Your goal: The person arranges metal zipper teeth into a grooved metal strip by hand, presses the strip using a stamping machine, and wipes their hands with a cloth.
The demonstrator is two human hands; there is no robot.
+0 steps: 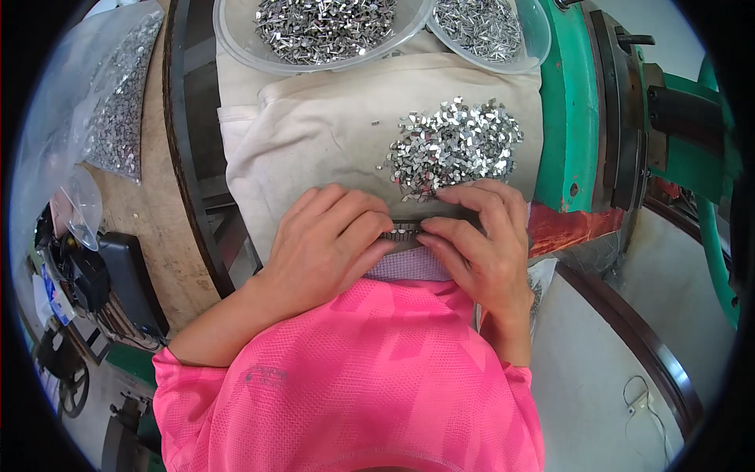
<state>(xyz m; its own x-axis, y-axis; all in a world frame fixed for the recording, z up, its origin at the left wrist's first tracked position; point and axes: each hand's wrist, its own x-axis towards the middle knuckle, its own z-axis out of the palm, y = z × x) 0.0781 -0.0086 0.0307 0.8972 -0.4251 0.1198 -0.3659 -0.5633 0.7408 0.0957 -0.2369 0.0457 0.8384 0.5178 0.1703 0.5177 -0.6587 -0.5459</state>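
Observation:
A short dark bar (pixel 403 226) lies close to my body, with a row of small shiny metal pieces (pixel 403 234) along it. My left hand (pixel 326 240) is closed on its left end, fingers curled and thumb along the near side. At the right end, my right hand (pixel 486 236) pinches the bar between thumb and a finger. Another right finger reaches forward to the near edge of a loose pile of small flat silver pieces (pixel 460 145). Anything tiny under the fingertips is hidden.
Beige cloth (pixel 307 118) lies under the pile. Two clear plastic tubs, a large one (pixel 314 67) and a smaller one (pixel 535 59), hold metal pieces at the far side. A filled plastic bag (pixel 118 118) sits left on a wooden board (pixel 149 212). Green machinery (pixel 562 110) stands right.

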